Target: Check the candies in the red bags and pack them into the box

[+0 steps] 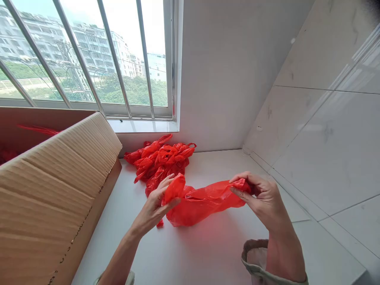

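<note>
A red plastic bag [204, 202] is stretched sideways between my two hands above the white tabletop [178, 261]. My left hand [158, 200] is closed on the bag's left end, with thumb and fingers around a bunched part. At the opposite end, my right hand [257, 192] pinches a crumpled part of the same bag between thumb and fingers. Just behind my left hand lies a heap of knotted red plastic bags [166, 156]. Part of that heap is hidden by my left hand and the held bag.
A large open cardboard box [65, 174] stands at the left, with red plastic inside. Behind it is a barred window [118, 59] with a white sill [142, 126]. A grey wall [231, 59] rises at the back, and marble-look tiles [335, 138] line the right side.
</note>
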Action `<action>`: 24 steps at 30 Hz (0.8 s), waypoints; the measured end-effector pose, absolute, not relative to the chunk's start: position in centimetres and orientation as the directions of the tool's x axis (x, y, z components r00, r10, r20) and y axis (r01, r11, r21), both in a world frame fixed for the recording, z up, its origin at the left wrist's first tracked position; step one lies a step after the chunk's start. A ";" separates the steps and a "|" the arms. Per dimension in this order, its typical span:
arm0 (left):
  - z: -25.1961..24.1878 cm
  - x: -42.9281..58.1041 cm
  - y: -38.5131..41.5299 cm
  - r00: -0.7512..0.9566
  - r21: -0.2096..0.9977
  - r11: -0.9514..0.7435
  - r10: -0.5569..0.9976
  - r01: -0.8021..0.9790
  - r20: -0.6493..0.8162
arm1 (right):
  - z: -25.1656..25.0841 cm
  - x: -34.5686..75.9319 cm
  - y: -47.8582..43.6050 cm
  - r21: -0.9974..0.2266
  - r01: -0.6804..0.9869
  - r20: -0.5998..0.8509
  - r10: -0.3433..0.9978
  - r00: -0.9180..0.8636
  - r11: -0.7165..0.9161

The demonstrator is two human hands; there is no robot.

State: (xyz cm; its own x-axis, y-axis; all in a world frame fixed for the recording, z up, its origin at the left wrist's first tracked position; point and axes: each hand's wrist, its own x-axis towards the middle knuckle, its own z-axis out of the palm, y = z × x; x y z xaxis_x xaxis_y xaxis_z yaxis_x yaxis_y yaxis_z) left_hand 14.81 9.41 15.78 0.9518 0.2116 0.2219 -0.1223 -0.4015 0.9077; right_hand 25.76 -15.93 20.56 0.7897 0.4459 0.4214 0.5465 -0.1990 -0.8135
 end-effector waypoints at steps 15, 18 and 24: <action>17.3 13.1 3.6 0.966 0.996 -0.092 0.257 -0.003 0.027 | 20.9 22.4 -13.5 -0.816 0.576 0.491 0.581 0.648 0.047; 17.1 12.2 2.8 0.985 0.967 -0.251 0.149 -0.049 0.089 | 20.6 20.2 -12.3 -0.642 0.761 0.596 0.684 0.421 0.091; 15.8 12.0 1.8 0.975 0.931 -0.363 0.196 -0.027 0.105 | 20.3 18.8 -11.3 -0.398 0.897 0.714 0.679 0.170 0.193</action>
